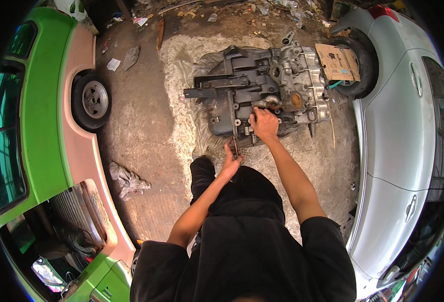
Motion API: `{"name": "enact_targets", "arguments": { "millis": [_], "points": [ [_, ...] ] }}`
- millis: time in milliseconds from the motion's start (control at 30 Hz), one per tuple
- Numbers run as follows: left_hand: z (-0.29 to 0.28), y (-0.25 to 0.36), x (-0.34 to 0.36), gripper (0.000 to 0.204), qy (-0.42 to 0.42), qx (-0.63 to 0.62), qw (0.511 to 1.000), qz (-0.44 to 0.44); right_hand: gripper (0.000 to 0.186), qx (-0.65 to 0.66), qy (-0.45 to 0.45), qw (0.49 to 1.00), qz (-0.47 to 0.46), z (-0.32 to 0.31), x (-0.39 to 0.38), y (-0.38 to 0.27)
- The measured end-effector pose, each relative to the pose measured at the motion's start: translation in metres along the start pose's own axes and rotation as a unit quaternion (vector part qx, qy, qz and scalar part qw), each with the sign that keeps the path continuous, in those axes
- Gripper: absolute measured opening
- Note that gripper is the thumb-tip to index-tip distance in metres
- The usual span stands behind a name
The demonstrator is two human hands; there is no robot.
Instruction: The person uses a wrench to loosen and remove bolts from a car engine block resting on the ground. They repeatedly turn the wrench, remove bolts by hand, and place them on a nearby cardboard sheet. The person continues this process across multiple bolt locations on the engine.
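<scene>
A car engine (pixel 287 83) lies on its side on the ground before me, with bare metal castings on its right and a dark oil pan (pixel 220 116) on its left. My right hand (pixel 264 124) rests on the engine near its middle, fingers curled over a part that the hand itself hides. Lower down, at the engine's near edge, my left hand (pixel 231 161) is closed around a slim metal tool (pixel 235 147). The tool points up toward the flange beside the oil pan; its exact kind and whether its tip touches a bolt are too small to tell.
A crumpled grey sheet (pixel 200 123) lies under the engine. A green and pink vehicle (pixel 46 100) stands at left, a silver car (pixel 398 146) at right. Cardboard (pixel 337 63) leans by the silver car's wheel. A rag (pixel 128 180) lies on the concrete; litter is scattered at the far end.
</scene>
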State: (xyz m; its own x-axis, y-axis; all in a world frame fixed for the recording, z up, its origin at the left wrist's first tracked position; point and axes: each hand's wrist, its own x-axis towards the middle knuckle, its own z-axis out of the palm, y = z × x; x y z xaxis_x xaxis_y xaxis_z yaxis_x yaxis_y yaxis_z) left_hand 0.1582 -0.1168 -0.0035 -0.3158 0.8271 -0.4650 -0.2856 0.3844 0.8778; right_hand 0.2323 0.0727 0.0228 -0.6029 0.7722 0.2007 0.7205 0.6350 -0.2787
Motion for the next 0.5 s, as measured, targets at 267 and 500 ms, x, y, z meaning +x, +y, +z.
{"name": "enact_targets", "arguments": {
  "millis": [267,500],
  "points": [
    [-0.019,0.044,-0.005,0.013,0.133,0.168,0.971,0.105,0.028,-0.006,0.023,1.000,-0.010,0.003,0.000,0.002],
    [-0.030,0.056,0.072,0.026,0.202,0.281,0.932,0.107,0.028,-0.006,0.019,1.000,-0.015,0.001,-0.001,0.001]
  ]
}}
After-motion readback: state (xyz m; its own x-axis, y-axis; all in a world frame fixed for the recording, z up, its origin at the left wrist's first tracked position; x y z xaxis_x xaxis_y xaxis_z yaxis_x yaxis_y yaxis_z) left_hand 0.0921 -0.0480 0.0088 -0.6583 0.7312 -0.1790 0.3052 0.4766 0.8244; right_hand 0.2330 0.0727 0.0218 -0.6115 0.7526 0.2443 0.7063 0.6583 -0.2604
